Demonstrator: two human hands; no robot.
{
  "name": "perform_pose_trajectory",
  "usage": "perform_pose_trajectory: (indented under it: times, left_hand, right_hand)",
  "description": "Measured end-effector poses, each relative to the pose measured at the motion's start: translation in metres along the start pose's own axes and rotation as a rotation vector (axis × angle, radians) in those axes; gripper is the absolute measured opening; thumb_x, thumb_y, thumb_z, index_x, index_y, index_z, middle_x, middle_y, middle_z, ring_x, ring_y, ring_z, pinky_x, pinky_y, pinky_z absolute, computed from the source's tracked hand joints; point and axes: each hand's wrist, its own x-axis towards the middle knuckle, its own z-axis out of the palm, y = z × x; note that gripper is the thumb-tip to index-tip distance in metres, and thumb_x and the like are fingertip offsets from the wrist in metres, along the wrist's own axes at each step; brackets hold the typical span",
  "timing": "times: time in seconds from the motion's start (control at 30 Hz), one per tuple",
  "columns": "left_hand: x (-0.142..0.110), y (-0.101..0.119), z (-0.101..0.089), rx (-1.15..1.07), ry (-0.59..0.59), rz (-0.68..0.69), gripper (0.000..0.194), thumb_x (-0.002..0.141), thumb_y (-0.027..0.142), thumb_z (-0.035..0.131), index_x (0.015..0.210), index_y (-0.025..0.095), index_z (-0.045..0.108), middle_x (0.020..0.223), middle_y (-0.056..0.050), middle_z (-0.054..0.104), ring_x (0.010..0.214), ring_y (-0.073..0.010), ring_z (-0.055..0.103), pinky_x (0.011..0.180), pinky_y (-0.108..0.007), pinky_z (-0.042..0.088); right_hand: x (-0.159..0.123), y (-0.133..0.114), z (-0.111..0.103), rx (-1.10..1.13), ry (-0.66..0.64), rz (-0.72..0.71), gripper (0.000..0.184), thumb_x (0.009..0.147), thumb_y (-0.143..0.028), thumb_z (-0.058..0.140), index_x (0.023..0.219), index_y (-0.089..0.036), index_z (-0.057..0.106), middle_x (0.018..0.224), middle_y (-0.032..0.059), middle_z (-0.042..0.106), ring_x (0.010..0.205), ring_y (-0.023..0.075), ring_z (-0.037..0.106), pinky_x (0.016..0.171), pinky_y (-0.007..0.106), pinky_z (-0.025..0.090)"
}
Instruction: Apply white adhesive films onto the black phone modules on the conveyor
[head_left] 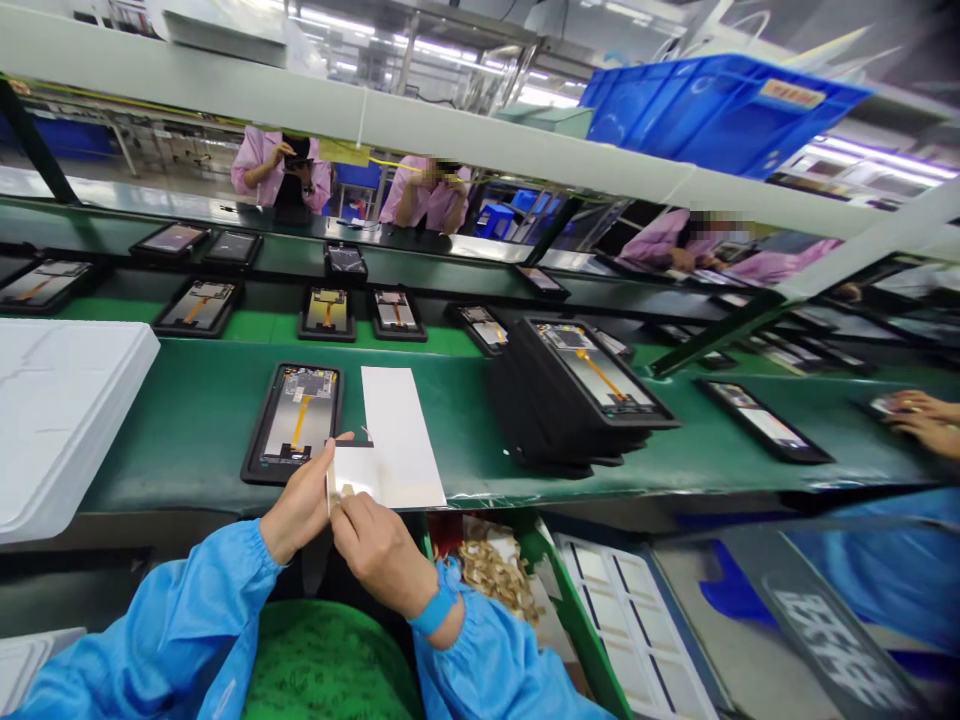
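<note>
My left hand (304,503) grips a flat silver pouch battery (358,468) by its left side; a dark band runs along the battery's top edge. At the battery's lower edge, the fingers of my right hand (382,550) are pinched together, with a small tan strip (346,491) showing at their tips. Just beyond my left hand lies an opened tablet (281,420) in a black tray, its orange flex cable and circuit board exposed. A white sheet (405,430) lies on the green bench behind the battery.
A stack of black trays (540,410) holds another opened tablet (592,365) on top. White foam trays (67,420) stand left. Below the bench edge are a green drawer (592,640) of tan strips and a white tray (637,620). A co-worker's hand (926,420) is right.
</note>
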Motion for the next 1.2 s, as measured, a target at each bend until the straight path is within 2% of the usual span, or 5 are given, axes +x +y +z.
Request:
perform_pose_trajectory:
  times: [0.3, 0.43, 0.73, 1.03, 1.2]
  left_hand:
    - [-0.019, -0.020, 0.000, -0.002, -0.156, -0.276, 0.056, 0.093, 0.050, 0.057, 0.139, 0.019, 0.055, 0.124, -0.014, 0.068, 0.109, -0.0283, 0.067, 0.094, -0.040, 0.052]
    - [-0.019, -0.027, 0.007, -0.032, -0.117, -0.304, 0.059, 0.094, 0.055, 0.052, 0.139, 0.017, 0.054, 0.130, -0.015, 0.065, 0.117, -0.0297, 0.063, 0.099, -0.043, 0.049]
    - [-0.027, -0.068, 0.030, 0.081, -0.134, 0.006, 0.052, 0.094, 0.054, 0.053, 0.137, 0.026, 0.059, 0.147, -0.008, 0.052, 0.142, -0.0242, 0.039, 0.117, -0.037, 0.031]
    - [-0.040, 0.020, -0.060, 0.605, 0.068, 0.203, 0.051, 0.085, 0.046, 0.068, 0.128, 0.018, 0.062, 0.128, -0.012, 0.064, 0.121, -0.0274, 0.057, 0.104, -0.039, 0.044]
    - [-0.050, 0.062, -0.112, 0.469, 0.289, 0.262, 0.060, 0.079, 0.049, 0.072, 0.128, 0.017, 0.057, 0.101, -0.008, 0.071, 0.081, -0.0204, 0.066, 0.071, -0.029, 0.053]
  right_hand:
    - [-0.094, 0.069, -0.014, 0.299, 0.474, 1.138, 0.026, 0.089, -0.040, 0.054, 0.087, -0.017, 0.065, 0.077, 0.0048, 0.069, 0.068, 0.0165, 0.066, 0.066, 0.026, 0.054]
    - [-0.187, 0.086, -0.029, 0.054, 0.149, 1.330, 0.034, 0.085, -0.045, 0.057, 0.088, -0.014, 0.071, 0.085, 0.0138, 0.071, 0.075, 0.0244, 0.070, 0.075, 0.038, 0.056]
    - [-0.079, 0.003, -0.006, 0.602, 0.045, 0.808, 0.058, 0.096, -0.038, 0.053, 0.150, -0.020, 0.040, 0.145, 0.0130, 0.052, 0.128, 0.0257, 0.057, 0.105, 0.044, 0.052]
    - [-0.022, 0.005, 0.015, 1.263, -0.098, 0.821, 0.045, 0.100, -0.038, 0.045, 0.142, -0.022, 0.050, 0.134, 0.0077, 0.061, 0.124, 0.0232, 0.058, 0.111, 0.041, 0.045]
    - [0.041, 0.019, 0.049, 0.955, -0.193, 0.672, 0.040, 0.101, -0.039, 0.046, 0.137, -0.023, 0.051, 0.116, 0.0081, 0.065, 0.102, 0.0213, 0.063, 0.097, 0.041, 0.051]
